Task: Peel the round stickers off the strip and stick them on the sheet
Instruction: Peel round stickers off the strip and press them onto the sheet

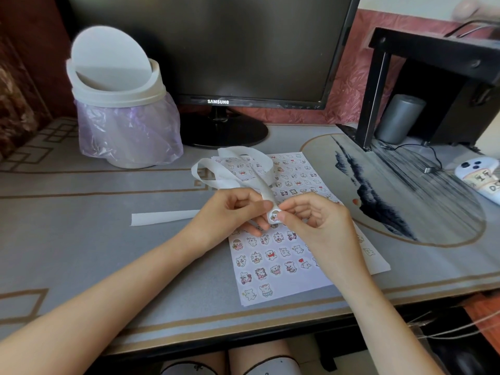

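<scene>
A white sheet (281, 277) covered with several round cartoon stickers lies on the desk in front of me. Above its middle, my left hand (232, 215) pinches the near end of a long white backing strip (259, 182), which loops and curls away over the far part of the sheet. My right hand (311, 215) pinches a round sticker (274, 215) at the strip's end, thumb and forefinger on its edge. Both hands hover just over the sheet, fingertips nearly touching each other.
A short loose piece of white strip (165, 218) lies on the desk to the left. A small white bin (119, 85) with a purple liner stands at the back left, a Samsung monitor (216, 50) behind, a black stand (433, 77) and a white phone (479, 177) at right.
</scene>
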A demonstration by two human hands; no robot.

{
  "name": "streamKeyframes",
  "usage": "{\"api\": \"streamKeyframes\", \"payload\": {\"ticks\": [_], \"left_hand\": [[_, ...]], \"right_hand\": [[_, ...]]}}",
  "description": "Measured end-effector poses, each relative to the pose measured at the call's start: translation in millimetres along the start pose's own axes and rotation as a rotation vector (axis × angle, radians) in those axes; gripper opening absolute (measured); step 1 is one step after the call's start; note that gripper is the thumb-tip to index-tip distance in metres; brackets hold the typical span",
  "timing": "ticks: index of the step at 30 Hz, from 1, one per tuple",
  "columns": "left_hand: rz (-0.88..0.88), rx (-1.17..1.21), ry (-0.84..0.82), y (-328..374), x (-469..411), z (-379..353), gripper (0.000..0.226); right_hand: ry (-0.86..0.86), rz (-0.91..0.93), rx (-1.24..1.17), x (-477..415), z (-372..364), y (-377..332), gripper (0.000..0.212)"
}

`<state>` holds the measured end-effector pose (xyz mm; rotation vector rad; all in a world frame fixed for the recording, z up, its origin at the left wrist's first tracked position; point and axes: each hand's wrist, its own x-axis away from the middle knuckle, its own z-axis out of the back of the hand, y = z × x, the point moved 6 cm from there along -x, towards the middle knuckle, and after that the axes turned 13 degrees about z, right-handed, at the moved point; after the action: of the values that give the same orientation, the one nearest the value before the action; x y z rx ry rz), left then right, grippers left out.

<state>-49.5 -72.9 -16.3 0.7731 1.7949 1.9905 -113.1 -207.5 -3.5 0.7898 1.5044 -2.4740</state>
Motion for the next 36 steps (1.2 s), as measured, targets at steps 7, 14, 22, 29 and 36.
{"api": "streamKeyframes", "payload": {"ticks": [7,14,22,29,36], "left_hand": [[0.003,-0.001,-0.002,0.1,0.6,-0.4,0.013],[0.01,-0.012,-0.007,-0.7,-0.1,-0.7,0.013],[0.022,-0.011,-0.015,-1.4,-0.5,-0.8,0.015],[0.027,0.019,-0.018,-4.1,-1.4,0.0,0.015],[0.016,0.01,-0.017,-4.6,-2.7,0.2,0.015]], "right_hand": [[0.001,0.012,0.001,0.4,0.3,0.2,0.015],[-0.01,0.024,0.011,0.2,-0.4,1.3,0.016],[-0.01,0.02,0.006,0.7,-1.8,2.7,0.018],[0.003,0.045,0.033,0.9,-1.4,0.3,0.017],[-0.002,0.047,0.053,1.2,-0.8,-0.6,0.015]]}}
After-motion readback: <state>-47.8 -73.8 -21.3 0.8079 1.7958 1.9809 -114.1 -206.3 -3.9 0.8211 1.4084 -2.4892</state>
